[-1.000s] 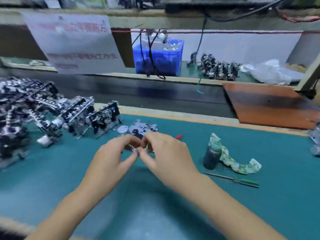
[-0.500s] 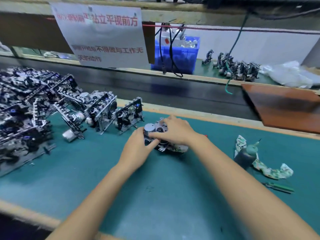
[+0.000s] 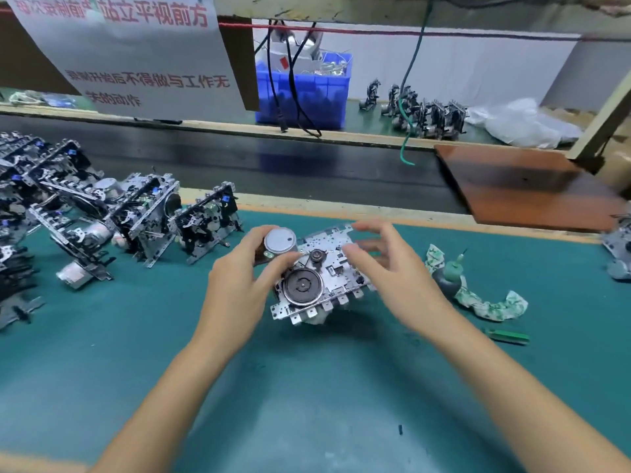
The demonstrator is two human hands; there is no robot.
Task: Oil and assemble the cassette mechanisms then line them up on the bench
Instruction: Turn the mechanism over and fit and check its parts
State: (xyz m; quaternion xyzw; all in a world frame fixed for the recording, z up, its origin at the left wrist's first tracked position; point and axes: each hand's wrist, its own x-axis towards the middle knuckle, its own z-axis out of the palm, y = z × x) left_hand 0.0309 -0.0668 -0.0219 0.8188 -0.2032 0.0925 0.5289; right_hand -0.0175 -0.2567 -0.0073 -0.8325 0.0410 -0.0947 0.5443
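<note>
A silver cassette mechanism (image 3: 327, 268) with a dark flywheel and a round motor can is held tilted above the green bench mat (image 3: 307, 387). My left hand (image 3: 239, 285) grips it at the motor end, thumb and fingers curled round the can. My right hand (image 3: 392, 278) hovers just right of the plate with fingers spread and blurred, holding nothing. Assembled mechanisms (image 3: 205, 223) stand in a row at the left, with a larger pile behind them. A dark oil bottle (image 3: 450, 274) with a green nozzle stands to the right on a patterned rag (image 3: 488, 302).
A green-handled screwdriver (image 3: 505, 336) lies right of the rag. A dark conveyor belt (image 3: 273, 165) runs behind the bench. Beyond it stand a blue bin (image 3: 304, 93), more mechanisms (image 3: 423, 110) and a white bag (image 3: 522, 121). A brown board (image 3: 526, 186) sits at the right.
The mechanism has been lifted off the mat and tilted up in my left hand. My right hand came off its top and now spreads open beside it.
</note>
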